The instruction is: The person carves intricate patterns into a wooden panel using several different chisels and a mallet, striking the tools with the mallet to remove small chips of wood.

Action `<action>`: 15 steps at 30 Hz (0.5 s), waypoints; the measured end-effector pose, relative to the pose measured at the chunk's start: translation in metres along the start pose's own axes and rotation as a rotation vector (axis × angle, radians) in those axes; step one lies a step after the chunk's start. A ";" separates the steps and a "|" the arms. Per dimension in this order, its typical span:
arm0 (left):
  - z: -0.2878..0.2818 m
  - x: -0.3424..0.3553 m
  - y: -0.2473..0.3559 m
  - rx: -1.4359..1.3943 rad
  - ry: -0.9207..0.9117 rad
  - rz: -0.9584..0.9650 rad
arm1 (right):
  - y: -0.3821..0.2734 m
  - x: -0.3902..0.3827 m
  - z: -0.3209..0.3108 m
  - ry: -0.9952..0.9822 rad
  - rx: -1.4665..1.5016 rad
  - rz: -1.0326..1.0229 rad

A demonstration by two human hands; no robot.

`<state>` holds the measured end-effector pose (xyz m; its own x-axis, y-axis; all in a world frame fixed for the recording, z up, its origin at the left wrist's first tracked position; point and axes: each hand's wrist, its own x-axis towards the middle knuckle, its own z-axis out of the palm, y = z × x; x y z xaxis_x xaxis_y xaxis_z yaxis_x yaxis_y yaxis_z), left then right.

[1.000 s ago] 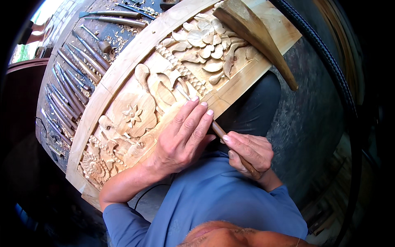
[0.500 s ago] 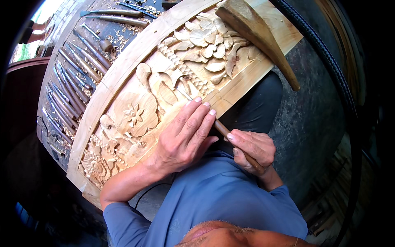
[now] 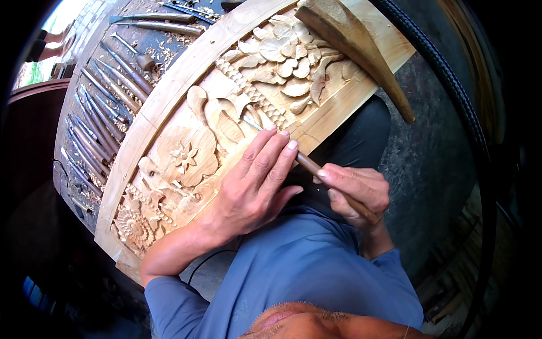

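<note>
My right hand point(image 3: 358, 192) is wrapped round the brown wooden handle of a carving chisel point(image 3: 309, 164). The slim metal blade runs up and left under the fingers of my left hand point(image 3: 254, 183), its end near a carved leaf. Those fingers lie stretched out across the shaft, with the thumb standing apart. Beneath is a pale wooden panel point(image 3: 178, 79) carved with flowers, leaves and a beaded band. My left hand covers part of its near edge. The chisel's cutting edge is too small to make out.
A wooden mallet point(image 3: 361, 53) rests on the panel's right end, its handle jutting past the near edge. Several carving tools point(image 3: 116, 85) lie among wood shavings on the dark bench beyond. A thick braided cable point(image 3: 446, 73) hangs at the right.
My right hand has shifted right and slightly up with the chisel's handle, so the tool lies at a flatter slant. My left hand keeps nearly the same place on the shaft.
</note>
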<state>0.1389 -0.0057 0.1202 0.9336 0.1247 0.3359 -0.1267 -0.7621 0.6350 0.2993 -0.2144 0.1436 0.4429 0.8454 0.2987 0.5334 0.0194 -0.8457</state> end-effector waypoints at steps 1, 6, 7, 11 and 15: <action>-0.001 0.002 0.001 -0.005 -0.009 -0.001 | 0.004 0.000 -0.002 0.001 0.025 -0.001; -0.003 0.008 0.003 0.000 -0.026 -0.002 | 0.012 0.004 -0.004 0.040 0.130 0.048; -0.004 0.009 0.003 0.008 -0.017 0.012 | 0.014 0.001 -0.001 0.070 0.157 0.033; 0.002 -0.005 -0.002 0.048 0.064 0.108 | 0.000 -0.010 -0.001 0.166 0.112 0.036; 0.006 -0.011 -0.002 0.079 0.083 0.084 | -0.007 -0.012 0.000 0.076 0.007 -0.026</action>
<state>0.1309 -0.0094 0.1111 0.8895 0.1076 0.4441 -0.1736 -0.8194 0.5463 0.2904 -0.2249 0.1459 0.4827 0.8016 0.3527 0.5406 0.0442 -0.8401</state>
